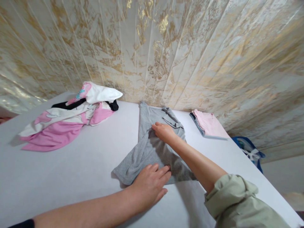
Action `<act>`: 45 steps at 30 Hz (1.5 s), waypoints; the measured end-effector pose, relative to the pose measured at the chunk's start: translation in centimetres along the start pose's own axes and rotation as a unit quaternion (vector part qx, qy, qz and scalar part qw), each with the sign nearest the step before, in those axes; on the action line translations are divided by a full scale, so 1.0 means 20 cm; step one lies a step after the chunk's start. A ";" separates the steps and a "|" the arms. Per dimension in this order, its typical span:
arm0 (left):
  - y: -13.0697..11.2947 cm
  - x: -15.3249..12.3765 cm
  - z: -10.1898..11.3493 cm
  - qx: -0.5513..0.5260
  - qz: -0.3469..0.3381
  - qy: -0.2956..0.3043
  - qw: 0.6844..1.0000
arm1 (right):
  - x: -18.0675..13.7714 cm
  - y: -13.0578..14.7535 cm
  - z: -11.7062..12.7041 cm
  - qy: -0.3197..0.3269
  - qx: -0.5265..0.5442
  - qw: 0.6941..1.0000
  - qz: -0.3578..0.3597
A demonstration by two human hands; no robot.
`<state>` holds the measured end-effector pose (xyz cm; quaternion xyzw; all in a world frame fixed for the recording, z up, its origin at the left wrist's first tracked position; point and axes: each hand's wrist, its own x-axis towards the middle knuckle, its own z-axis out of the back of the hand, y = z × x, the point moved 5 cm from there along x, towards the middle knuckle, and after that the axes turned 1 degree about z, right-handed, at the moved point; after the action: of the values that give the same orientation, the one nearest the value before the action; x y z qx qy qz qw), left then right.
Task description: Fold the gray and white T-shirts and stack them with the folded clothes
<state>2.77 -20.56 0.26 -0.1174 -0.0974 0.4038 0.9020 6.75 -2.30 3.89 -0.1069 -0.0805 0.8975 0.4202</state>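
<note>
A grey garment (pixel 148 148) lies partly folded on the white table (pixel 78 171), its collar end toward the wall. My left hand (pixel 148 185) rests flat on its near edge with the fingers stretched out and pressed on the cloth. Farther up the garment, my right hand (pixel 163 131) lies on the middle of it, fingers curled downward against the fabric near the collar. Neither hand lifts the cloth.
A loose heap of pink, white and black clothes (pixel 68 122) sits at the back left. A small folded stack with a pink piece on top (pixel 209 126) lies at the back right. A blue bag (pixel 249 150) stands beyond the table's right edge. The marbled wall (pixel 166 50) runs behind.
</note>
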 end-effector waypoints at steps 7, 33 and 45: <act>0.00 -0.01 0.00 -0.001 0.001 -0.005 1.000 | 0.03 0.03 0.00 0.003 -0.021 1.000 0.019; 0.33 0.00 0.37 -0.006 0.231 -0.116 0.966 | -0.11 0.04 -0.03 -0.046 0.123 0.991 -0.004; 0.59 -0.10 0.34 -0.168 0.332 -0.180 0.911 | -0.07 0.08 -0.02 -0.023 0.050 0.998 -0.032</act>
<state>-8.79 -13.50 3.20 -0.2177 -0.2800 0.6717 0.6504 6.50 -4.36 3.27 -0.0626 -0.0486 0.8889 0.4512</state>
